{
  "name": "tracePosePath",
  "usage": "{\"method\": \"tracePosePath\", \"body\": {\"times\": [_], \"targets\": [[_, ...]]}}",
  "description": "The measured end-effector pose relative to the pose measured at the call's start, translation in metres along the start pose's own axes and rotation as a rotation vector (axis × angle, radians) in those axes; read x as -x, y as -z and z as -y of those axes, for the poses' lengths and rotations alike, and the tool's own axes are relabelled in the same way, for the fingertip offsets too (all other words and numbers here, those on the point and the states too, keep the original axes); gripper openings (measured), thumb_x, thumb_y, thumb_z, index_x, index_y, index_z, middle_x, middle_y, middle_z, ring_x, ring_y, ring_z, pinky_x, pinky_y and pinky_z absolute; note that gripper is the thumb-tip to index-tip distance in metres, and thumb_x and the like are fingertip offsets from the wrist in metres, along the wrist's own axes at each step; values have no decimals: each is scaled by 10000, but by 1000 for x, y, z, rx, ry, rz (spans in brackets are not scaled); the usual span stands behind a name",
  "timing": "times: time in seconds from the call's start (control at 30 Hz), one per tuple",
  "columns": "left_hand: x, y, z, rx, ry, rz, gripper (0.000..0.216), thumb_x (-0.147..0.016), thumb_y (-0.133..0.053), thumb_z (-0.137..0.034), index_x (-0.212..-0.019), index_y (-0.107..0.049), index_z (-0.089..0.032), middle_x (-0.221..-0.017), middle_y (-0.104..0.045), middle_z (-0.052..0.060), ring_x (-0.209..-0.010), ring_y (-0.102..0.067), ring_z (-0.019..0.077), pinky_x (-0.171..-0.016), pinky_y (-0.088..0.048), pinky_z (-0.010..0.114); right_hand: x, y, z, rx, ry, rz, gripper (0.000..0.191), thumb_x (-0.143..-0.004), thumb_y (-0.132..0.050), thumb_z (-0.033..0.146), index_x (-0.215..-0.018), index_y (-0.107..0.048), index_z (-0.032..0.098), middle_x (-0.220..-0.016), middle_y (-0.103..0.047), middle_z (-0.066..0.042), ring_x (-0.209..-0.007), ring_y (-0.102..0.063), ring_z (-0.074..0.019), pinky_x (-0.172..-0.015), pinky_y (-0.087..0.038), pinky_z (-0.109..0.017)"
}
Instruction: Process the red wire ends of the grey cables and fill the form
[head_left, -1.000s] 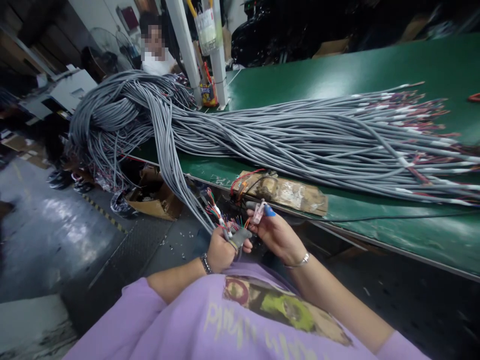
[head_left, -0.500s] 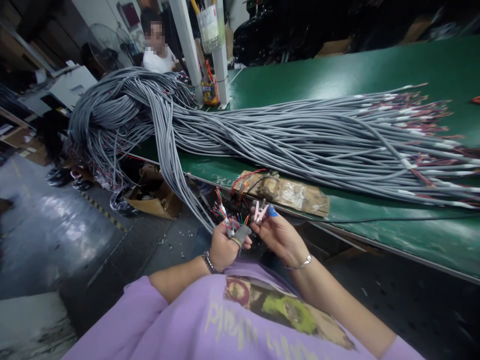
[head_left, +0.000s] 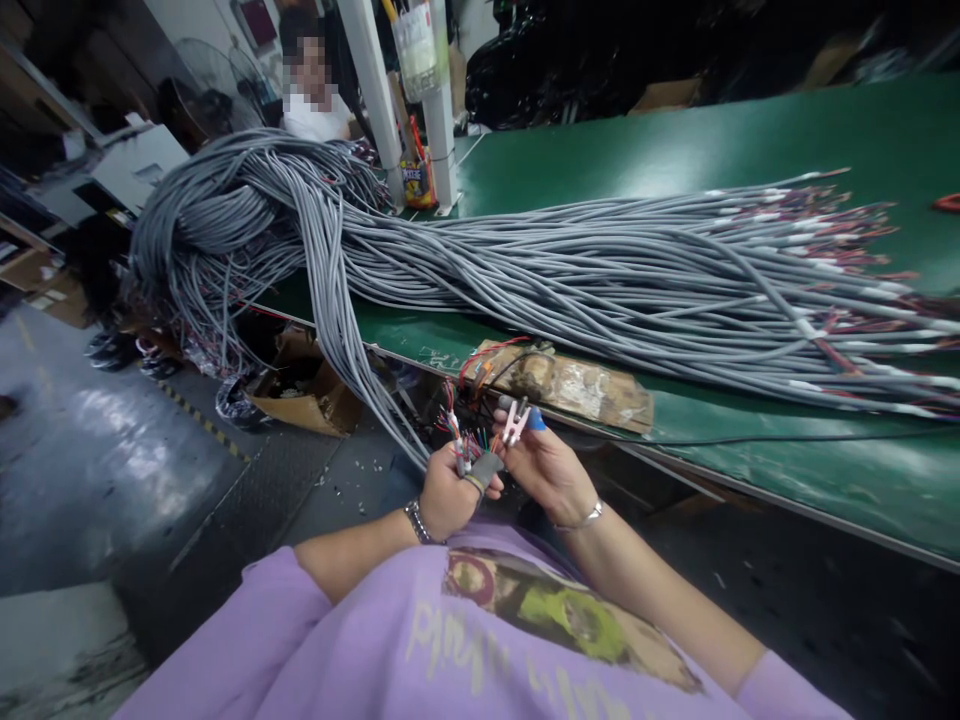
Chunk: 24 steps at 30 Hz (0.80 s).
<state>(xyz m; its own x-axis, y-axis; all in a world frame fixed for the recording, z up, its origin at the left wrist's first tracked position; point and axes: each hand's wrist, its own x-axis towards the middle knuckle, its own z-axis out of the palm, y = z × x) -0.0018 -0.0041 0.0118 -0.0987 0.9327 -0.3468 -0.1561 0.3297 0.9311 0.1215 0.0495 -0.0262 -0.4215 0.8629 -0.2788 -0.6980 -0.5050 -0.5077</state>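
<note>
My left hand (head_left: 444, 497) is closed around the end of a grey cable (head_left: 352, 360), its coloured inner wires (head_left: 466, 438) fanning out above my fist; a grey cot covers the thumb. My right hand (head_left: 549, 465) pinches a small pink clip tool (head_left: 514, 423) between thumb and a blue-capped finger, right beside the wire tips. The cable hangs down from a huge bundle of grey cables (head_left: 570, 275) lying across the green table (head_left: 675, 150).
A taped brown fixture with red wires (head_left: 570, 382) sits on the table edge just beyond my hands. A white post (head_left: 375, 95) stands at the back. Another person (head_left: 315, 95) sits behind the cable heap. Cardboard boxes (head_left: 300, 395) lie on the floor.
My hands have shifted slightly up and together; the pink clip in my right hand now sits closer to the wire tips held by my left.
</note>
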Motion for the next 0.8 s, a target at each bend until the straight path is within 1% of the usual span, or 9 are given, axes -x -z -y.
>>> {"method": "tracePosePath", "body": {"times": [0.13,0.2,0.27,0.37,0.47,0.57,0.67,0.73,0.8], "targets": [[0,0,1,1,11,5,508,-489,-791,-609,-582,-549,-172,-463,-598,-5,-403,-541,99,-452,-487,233,0,1,-2,-31,7,-19,154,-729,-771,341,-812,-704,230,-712,-707,17,-620,-608,-143,-624,-508,-288],[1,0,-1,-2,13,2,515,-488,-785,-622,-575,-544,-176,-451,-594,-5,-395,-538,102,-448,-485,237,0,1,-3,-27,-2,-15,133,-741,-759,319,-823,-701,233,-728,-706,16,-642,-614,-149,-634,-505,-294],[1,-1,-5,-11,6,5,525,-492,-775,-644,-575,-548,-177,-445,-591,-4,-392,-543,108,-448,-487,241,0,2,-5,-25,-17,-6,149,-732,-762,335,-818,-698,232,-738,-705,12,-657,-615,-152,-643,-502,-296],[3,-1,-10,-24,-4,21,541,-489,-771,-664,-562,-546,-177,-435,-587,-2,-379,-542,111,-439,-481,239,3,4,-7,-32,0,12,227,-717,-752,445,-796,-683,243,-798,-713,5,-684,-616,-154,-651,-500,-299],[5,1,-11,-19,-6,29,540,-486,-784,-653,-540,-537,-176,-430,-588,1,-373,-541,111,-439,-483,236,9,5,-9,28,9,65,342,-714,-705,567,-842,-677,251,-828,-707,-13,-706,-612,-172,-642,-497,-317],[6,6,-8,-24,-4,49,514,-507,-792,-630,-555,-563,-173,-455,-610,12,-407,-567,126,-477,-515,256,18,2,-12,128,-20,143,418,-685,-712,599,-874,-678,228,-748,-672,-18,-665,-589,-174,-626,-487,-324],[7,10,-3,-40,0,68,508,-537,-773,-642,-561,-592,-167,-477,-621,25,-426,-573,132,-514,-536,278,26,-3,-14,212,-36,219,407,-664,-759,542,-865,-671,199,-648,-613,2,-588,-550,-152,-578,-466,-306],[8,11,-1,-42,8,80,513,-530,-772,-647,-559,-595,-166,-490,-627,28,-433,-574,131,-529,-543,284,30,-6,-15,256,-30,227,373,-669,-778,491,-852,-660,189,-605,-590,15,-548,-531,-136,-540,-447,-287],[8,11,0,-37,20,93,511,-506,-788,-637,-559,-591,-168,-490,-625,23,-438,-577,132,-541,-548,288,31,-8,-15,307,-19,204,329,-684,-782,448,-825,-647,183,-573,-590,20,-513,-526,-126,-513,-432,-272]]}}
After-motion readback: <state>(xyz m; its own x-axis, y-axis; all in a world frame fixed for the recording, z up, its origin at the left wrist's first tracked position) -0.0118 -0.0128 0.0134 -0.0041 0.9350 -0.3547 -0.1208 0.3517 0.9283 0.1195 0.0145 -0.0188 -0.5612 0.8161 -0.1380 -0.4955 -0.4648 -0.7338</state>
